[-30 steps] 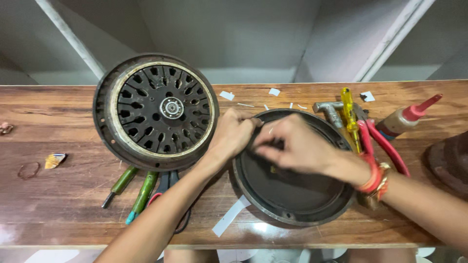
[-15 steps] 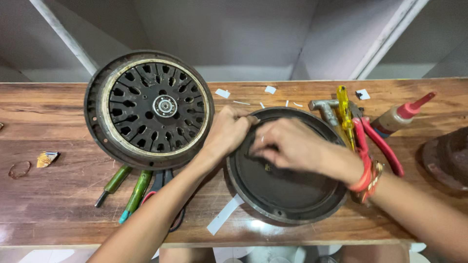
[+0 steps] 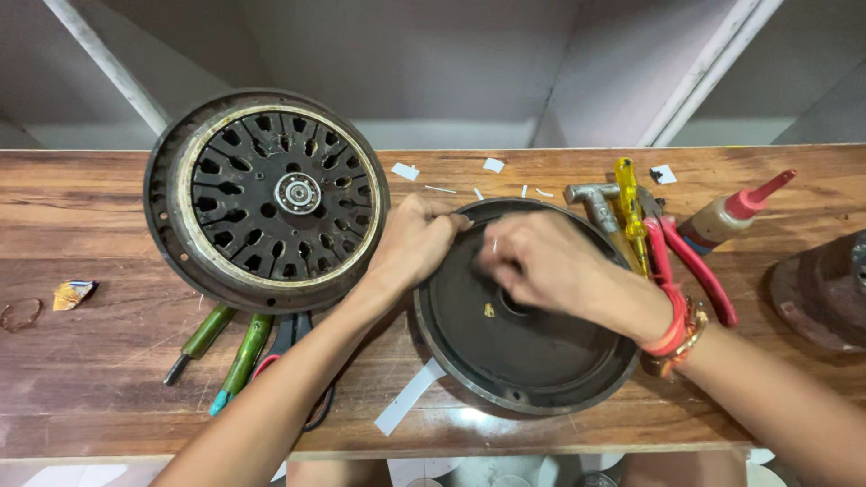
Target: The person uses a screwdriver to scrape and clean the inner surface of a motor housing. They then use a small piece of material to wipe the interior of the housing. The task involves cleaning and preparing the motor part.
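Observation:
A dark round motor cover [image 3: 532, 361] lies on the wooden bench [image 3: 90, 234], dished side up. My left hand [image 3: 413, 243] grips its upper left rim with curled fingers. My right hand [image 3: 541, 261], with red bangles at the wrist, rests over the cover's upper middle; its fingers are bent down onto the inside surface. Whether they pinch something small I cannot tell. A bigger round motor body [image 3: 267, 197] with slotted vents and a centre bearing sits to the left, touching nothing in my hands.
Two green-handled screwdrivers [image 3: 225, 347] and black-handled scissors poke out from under the motor body. A hammer [image 3: 595, 203], a yellow screwdriver [image 3: 629, 207], red-handled pliers [image 3: 690, 266] and a glue bottle [image 3: 731, 216] lie at the right. White paper scraps [image 3: 410, 397] dot the bench. A rusty round part [image 3: 825, 293] sits far right.
The view has drifted a little. My right hand has shifted slightly toward the cover's centre; my left hand stays on the rim.

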